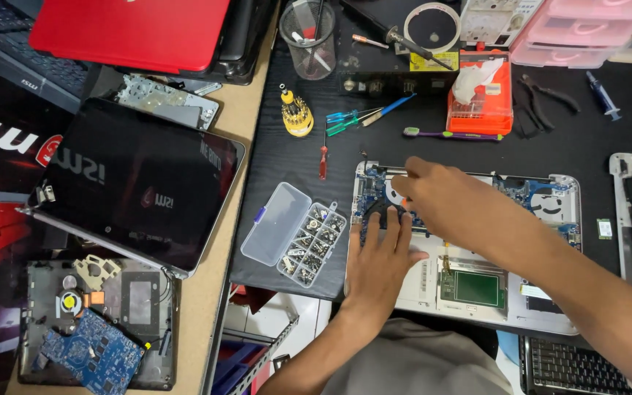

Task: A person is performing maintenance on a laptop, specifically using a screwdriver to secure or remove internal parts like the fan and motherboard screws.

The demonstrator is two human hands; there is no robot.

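While flat, hands on laptop chassis.

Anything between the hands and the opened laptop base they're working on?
Nothing visible. The left hand lies flat on the laptop base over the dark fan area, and the right hand reaches onto the blue board at its upper left. The open screw box sits apart on the left.

A black work mat covered the bench, a tan wooden tabletop adjoined it at left, white floor tiles showed below, even bright light fell throughout.
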